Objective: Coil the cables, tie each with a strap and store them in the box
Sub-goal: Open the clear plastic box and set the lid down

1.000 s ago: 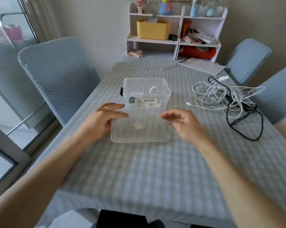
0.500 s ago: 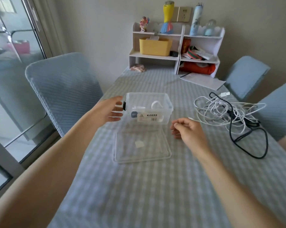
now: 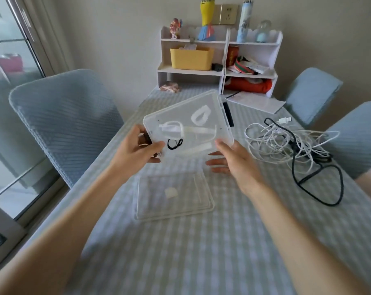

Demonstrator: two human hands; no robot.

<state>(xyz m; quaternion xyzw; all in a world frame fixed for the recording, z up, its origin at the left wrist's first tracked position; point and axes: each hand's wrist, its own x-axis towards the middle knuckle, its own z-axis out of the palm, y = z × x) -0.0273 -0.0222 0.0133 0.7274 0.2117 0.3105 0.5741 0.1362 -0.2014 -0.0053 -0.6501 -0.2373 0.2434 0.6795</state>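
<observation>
While tilted above the lid [image 3: 173, 196], box [image 3: 188, 122] gripped by left hand [image 3: 137, 150], right hand [image 3: 231, 158] beneath

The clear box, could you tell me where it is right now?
In the head view the clear box is lifted and tilted mid-table above its lid, gripped by the left hand, the tangled cables to its right.

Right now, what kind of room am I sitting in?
Most likely a home dining area: a table with a checked tablecloth, blue fabric-covered chairs around it, and a small white desktop shelf of household odds and ends against the wall, beside a glass sliding door.
</observation>
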